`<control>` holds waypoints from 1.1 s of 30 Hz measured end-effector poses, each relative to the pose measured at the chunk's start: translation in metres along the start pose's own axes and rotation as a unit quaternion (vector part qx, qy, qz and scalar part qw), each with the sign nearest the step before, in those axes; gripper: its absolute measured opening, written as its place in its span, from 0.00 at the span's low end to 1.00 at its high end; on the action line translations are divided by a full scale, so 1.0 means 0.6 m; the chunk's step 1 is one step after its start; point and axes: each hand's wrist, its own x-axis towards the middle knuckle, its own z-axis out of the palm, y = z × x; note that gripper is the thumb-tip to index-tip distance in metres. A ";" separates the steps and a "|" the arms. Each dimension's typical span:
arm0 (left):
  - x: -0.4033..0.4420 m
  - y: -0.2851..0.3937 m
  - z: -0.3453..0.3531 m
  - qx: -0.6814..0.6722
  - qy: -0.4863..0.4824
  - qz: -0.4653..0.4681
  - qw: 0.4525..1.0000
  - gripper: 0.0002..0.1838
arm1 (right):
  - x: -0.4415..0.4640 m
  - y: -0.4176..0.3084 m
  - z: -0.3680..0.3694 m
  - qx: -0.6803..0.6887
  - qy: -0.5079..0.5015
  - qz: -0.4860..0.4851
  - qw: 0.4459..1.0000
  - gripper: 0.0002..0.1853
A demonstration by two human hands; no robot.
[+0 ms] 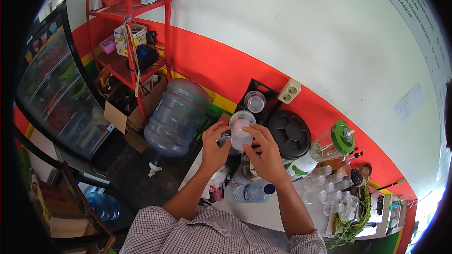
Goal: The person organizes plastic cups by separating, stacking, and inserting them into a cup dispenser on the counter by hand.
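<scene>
Clear cup [242, 136] between 2 hands [216, 148] [267, 154]

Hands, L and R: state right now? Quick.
Left hand: closed on the clear plastic cup, fingers at its left side.
Right hand: closed on the same cup, from its right side.

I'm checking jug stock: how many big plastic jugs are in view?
2: a pale jug beside the red shelf, and a blue jug at lower left. Others may be hidden.
</scene>
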 end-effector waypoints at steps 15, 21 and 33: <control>-0.005 -0.019 0.021 -0.098 -0.041 -0.033 0.994 0.21 | 0.055 0.026 -0.002 -0.298 -0.060 -0.066 0.951 0.33; -0.007 -0.034 0.026 -0.117 -0.040 -0.046 0.991 0.22 | 0.078 0.029 0.009 -0.357 -0.054 -0.064 0.930 0.36; -0.007 -0.019 0.022 -0.093 -0.050 -0.058 0.993 0.23 | 0.078 0.024 0.036 -0.406 0.010 -0.103 0.908 0.34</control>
